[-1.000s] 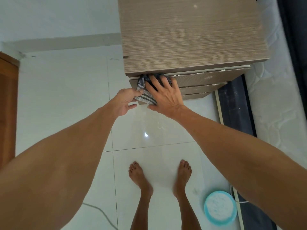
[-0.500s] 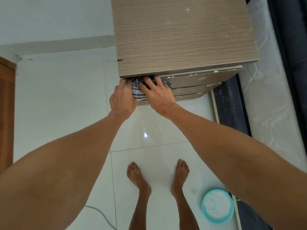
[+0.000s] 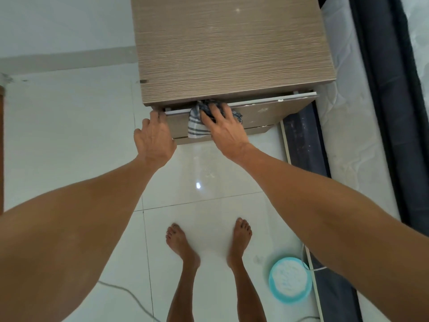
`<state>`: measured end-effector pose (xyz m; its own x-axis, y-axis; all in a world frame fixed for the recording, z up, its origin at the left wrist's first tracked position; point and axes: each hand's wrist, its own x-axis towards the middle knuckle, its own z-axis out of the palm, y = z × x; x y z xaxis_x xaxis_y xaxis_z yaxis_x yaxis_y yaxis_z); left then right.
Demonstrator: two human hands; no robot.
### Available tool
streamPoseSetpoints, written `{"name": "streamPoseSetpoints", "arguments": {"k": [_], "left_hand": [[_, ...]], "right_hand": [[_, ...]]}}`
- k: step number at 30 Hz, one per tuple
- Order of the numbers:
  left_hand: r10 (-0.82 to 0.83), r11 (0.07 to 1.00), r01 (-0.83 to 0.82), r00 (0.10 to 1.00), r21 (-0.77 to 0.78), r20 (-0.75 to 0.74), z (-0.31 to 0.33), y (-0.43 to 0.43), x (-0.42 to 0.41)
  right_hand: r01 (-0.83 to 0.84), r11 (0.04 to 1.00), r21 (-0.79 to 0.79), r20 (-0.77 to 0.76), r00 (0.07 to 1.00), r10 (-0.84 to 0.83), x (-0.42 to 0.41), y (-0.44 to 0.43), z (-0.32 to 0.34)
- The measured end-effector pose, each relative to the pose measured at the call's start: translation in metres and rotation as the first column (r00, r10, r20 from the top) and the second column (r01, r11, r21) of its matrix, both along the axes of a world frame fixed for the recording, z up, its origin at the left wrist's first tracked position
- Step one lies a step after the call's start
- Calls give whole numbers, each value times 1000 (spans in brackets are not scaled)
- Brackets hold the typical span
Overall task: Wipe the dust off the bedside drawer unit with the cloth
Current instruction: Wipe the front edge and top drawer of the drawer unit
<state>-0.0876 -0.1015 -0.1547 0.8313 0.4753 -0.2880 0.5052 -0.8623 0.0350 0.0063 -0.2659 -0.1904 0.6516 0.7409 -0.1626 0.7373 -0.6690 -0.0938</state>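
The wood-grain bedside drawer unit [image 3: 229, 49] stands ahead of me, its top drawer [image 3: 274, 112] pulled slightly out with white dust specks on the front and rim. A striped grey-and-white cloth [image 3: 196, 126] hangs over the drawer's top edge. My right hand [image 3: 222, 126] presses on the cloth with spread fingers against the drawer front. My left hand [image 3: 153, 138] sits at the drawer's left corner, its fingertips touching the upper edge there; the fingertips are partly hidden.
A bed with a white mattress [image 3: 362, 126] and dark frame [image 3: 301, 140] runs along the right. A turquoise bowl of white powder [image 3: 290, 281] sits on the tiled floor by my right foot. A thin cable [image 3: 130, 296] lies at the lower left.
The top drawer has slid further out. My left hand moved from the cloth to the drawer's left corner. My right hand stays on the cloth, shifted slightly right along the drawer edge.
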Motion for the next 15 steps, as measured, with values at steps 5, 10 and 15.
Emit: {"name": "streamPoseSetpoints", "arguments": {"k": [5, 10, 15], "left_hand": [[39, 999, -38, 998, 18, -40, 0, -12, 5], [76, 996, -73, 995, 44, -68, -3, -21, 9], [136, 987, -124, 984, 100, -118, -9, -32, 14]], "right_hand": [[25, 1000, -13, 37, 999, -24, 25, -44, -3], [89, 996, -10, 65, 994, -88, 48, -84, -10], [146, 989, -12, 72, 987, -145, 67, -124, -9]]}}
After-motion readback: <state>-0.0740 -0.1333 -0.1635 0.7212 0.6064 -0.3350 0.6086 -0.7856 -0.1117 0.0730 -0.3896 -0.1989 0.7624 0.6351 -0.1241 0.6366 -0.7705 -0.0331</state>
